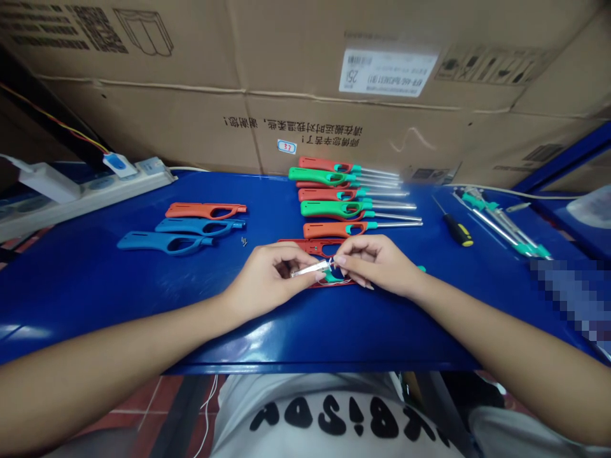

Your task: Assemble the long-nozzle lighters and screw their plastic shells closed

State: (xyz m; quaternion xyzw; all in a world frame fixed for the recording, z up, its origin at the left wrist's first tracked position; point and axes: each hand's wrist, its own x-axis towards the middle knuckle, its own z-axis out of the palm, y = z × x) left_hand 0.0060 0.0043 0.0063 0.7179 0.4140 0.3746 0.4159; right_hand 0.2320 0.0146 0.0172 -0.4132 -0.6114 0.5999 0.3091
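In the head view, my left hand pinches a small clear, tube-shaped lighter part between thumb and fingers. My right hand is closed at the tube's right end; what its fingertips grip is too small to make out. Under both hands lies an opened red lighter shell, with a teal piece and a thin white wire showing by the fingers. Just beyond stand rows of assembled lighters, among them an orange lighter and a green lighter, their metal tubes pointing right.
Loose handle shells, blue and orange, lie left beside a few tiny screws. A screwdriver and several metal-tube assemblies lie right. A power strip is at the left; a cardboard box stands behind.
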